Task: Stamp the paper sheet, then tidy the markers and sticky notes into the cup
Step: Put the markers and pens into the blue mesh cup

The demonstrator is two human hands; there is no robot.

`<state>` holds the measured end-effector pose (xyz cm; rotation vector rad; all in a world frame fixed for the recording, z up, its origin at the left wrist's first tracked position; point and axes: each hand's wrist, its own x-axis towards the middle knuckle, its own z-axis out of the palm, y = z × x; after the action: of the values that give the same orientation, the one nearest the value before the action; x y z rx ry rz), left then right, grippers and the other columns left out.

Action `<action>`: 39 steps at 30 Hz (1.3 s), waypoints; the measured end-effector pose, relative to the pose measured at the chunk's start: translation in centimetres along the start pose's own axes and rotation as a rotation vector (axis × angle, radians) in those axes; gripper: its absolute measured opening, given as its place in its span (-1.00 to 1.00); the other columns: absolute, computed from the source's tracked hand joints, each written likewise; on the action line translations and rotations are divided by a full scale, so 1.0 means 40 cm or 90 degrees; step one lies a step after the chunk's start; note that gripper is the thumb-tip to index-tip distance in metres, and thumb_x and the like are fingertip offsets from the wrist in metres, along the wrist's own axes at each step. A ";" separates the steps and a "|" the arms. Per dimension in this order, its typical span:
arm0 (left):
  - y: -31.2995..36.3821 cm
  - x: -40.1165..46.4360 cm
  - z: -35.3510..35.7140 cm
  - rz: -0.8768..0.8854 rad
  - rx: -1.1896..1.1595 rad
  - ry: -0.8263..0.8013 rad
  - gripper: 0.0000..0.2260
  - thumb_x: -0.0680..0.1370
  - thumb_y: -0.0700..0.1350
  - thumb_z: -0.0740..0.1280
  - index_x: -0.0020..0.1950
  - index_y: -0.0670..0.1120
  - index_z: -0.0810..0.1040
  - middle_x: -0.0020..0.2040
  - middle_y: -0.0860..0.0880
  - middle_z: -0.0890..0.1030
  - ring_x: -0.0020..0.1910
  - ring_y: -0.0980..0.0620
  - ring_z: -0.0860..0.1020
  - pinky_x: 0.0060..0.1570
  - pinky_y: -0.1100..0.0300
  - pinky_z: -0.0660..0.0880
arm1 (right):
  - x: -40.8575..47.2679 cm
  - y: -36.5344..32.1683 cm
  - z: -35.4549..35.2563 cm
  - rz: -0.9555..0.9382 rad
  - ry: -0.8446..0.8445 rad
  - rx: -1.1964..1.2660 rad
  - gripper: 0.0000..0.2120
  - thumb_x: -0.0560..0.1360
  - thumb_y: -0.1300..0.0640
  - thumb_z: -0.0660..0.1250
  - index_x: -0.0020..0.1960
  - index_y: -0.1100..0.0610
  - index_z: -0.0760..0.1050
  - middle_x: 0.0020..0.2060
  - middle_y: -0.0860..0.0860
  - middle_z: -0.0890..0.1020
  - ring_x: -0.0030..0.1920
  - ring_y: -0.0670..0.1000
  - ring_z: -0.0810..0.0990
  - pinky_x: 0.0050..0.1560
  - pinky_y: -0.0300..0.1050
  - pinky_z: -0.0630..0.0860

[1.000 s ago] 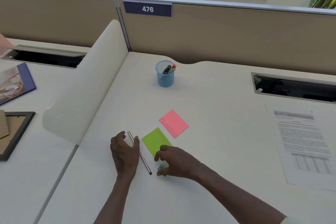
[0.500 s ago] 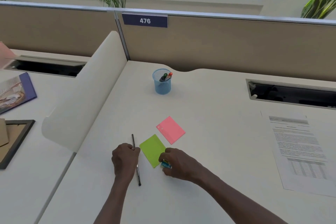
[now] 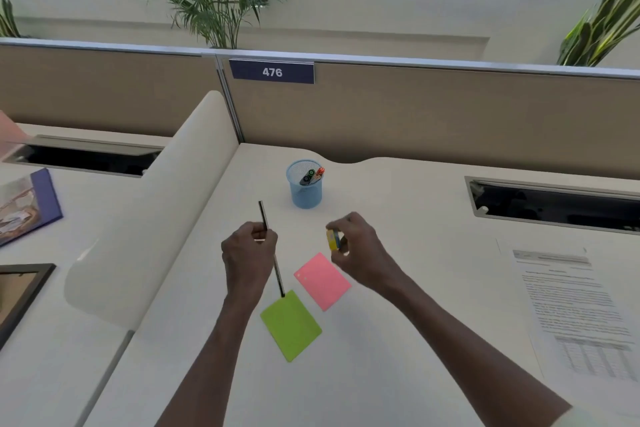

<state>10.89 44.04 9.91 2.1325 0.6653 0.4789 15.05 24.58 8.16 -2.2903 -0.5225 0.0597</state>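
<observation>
My left hand grips a thin black pen and holds it off the desk, its tip above the green sticky note. In the fingertips of my right hand is pinched a small yellow-and-blue block, raised above the pink sticky note. Both notes lie flat on the white desk. Behind the hands stands a blue mesh cup with markers in it. The printed paper sheet lies at the right.
A curved white divider separates this desk from the left one, where a purple folder and a dark frame lie. Cable slots open at the back right. A tan partition numbered 476 closes the rear.
Both hands have lifted off the desk: the left raised the pen, the right raised the small block. My head tilted up, so the notes sit lower in view.
</observation>
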 end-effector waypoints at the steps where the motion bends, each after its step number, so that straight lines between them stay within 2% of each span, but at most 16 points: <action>1: 0.020 0.023 0.003 0.021 -0.006 0.012 -0.88 0.48 -0.17 0.39 -0.04 -0.16 0.67 -0.15 -0.10 0.72 -0.13 -0.08 0.66 -0.04 0.19 0.47 | 0.029 -0.007 -0.016 -0.003 0.032 -0.003 -0.58 0.36 0.32 0.41 0.22 0.18 0.55 0.03 0.09 0.49 -0.14 0.09 0.60 -0.02 -0.04 0.58; 6: 0.114 0.137 0.012 0.124 -0.039 0.081 -0.85 0.49 -0.16 0.40 0.02 -0.17 0.64 -0.13 -0.11 0.72 -0.13 -0.07 0.67 -0.08 0.28 0.40 | 0.167 -0.058 -0.094 -0.031 0.154 -0.028 -0.67 0.41 0.23 0.44 0.17 0.19 0.57 -0.02 0.05 0.56 -0.27 0.02 0.56 -0.10 -0.16 0.53; 11: 0.173 0.239 0.031 0.198 -0.053 0.095 -0.86 0.51 -0.18 0.39 0.03 -0.19 0.60 -0.09 -0.10 0.71 -0.18 -0.04 0.68 -0.16 0.40 0.37 | 0.292 -0.067 -0.124 -0.010 0.162 -0.032 -0.66 0.42 0.17 0.45 0.17 0.20 0.57 -0.04 0.05 0.65 -0.17 -0.04 0.53 0.00 -0.06 0.55; 16: 0.192 0.308 0.065 0.238 -0.054 0.094 -0.87 0.49 -0.18 0.40 0.02 -0.16 0.59 -0.09 -0.09 0.71 -0.21 -0.03 0.69 -0.14 0.28 0.50 | 0.388 -0.051 -0.104 0.077 0.136 -0.015 -0.69 0.38 0.13 0.42 0.12 0.14 0.58 -0.06 0.04 0.69 -0.01 0.06 0.64 0.07 0.01 0.59; 21: 0.188 0.343 0.107 0.253 -0.068 0.092 -0.87 0.49 -0.13 0.40 0.01 -0.13 0.59 -0.12 -0.06 0.70 -0.21 -0.01 0.67 -0.11 0.14 0.60 | 0.450 -0.036 -0.062 0.135 0.118 -0.014 -0.67 0.42 0.08 0.44 0.15 0.16 0.58 0.05 0.09 0.68 0.10 0.08 0.61 0.12 -0.03 0.55; 24: 0.187 0.346 0.127 0.269 -0.075 0.077 -0.89 0.50 -0.18 0.41 -0.01 -0.17 0.58 -0.13 -0.06 0.69 -0.26 0.02 0.67 -0.16 0.16 0.61 | 0.487 -0.017 -0.043 0.169 0.082 -0.022 -0.61 0.47 0.02 0.42 0.21 0.22 0.54 0.15 0.13 0.63 0.19 0.14 0.57 0.16 -0.02 0.51; 27: 0.179 0.351 0.150 0.276 -0.063 0.060 -0.90 0.49 -0.21 0.41 -0.03 -0.19 0.58 -0.15 -0.08 0.69 -0.26 0.00 0.68 -0.15 0.13 0.61 | 0.507 0.002 -0.043 0.196 0.078 -0.023 -0.59 0.51 0.01 0.36 0.22 0.28 0.52 0.14 0.18 0.63 0.20 0.19 0.55 0.17 0.01 0.49; 31: 0.160 0.354 0.180 0.282 -0.041 0.037 -0.91 0.49 -0.22 0.42 -0.03 -0.19 0.58 -0.16 -0.06 0.67 -0.22 -0.06 0.68 -0.11 0.03 0.62 | 0.495 0.030 -0.051 0.203 0.102 -0.001 -0.63 0.52 0.05 0.35 0.25 0.23 0.53 0.16 0.12 0.63 0.21 0.14 0.55 0.21 -0.04 0.48; 39: 0.144 0.339 0.212 0.250 0.018 -0.038 -0.89 0.48 -0.20 0.41 -0.01 -0.13 0.58 -0.10 -0.07 0.69 -0.13 -0.06 0.66 0.00 0.04 0.56 | 0.443 0.086 -0.068 0.224 0.111 0.004 -0.67 0.54 0.08 0.34 0.24 0.23 0.54 0.18 0.10 0.62 0.22 0.11 0.55 0.18 -0.09 0.45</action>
<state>27.85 44.22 11.04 2.3023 0.2178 0.6143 33.01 27.47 9.71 -2.3301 -0.0269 0.0329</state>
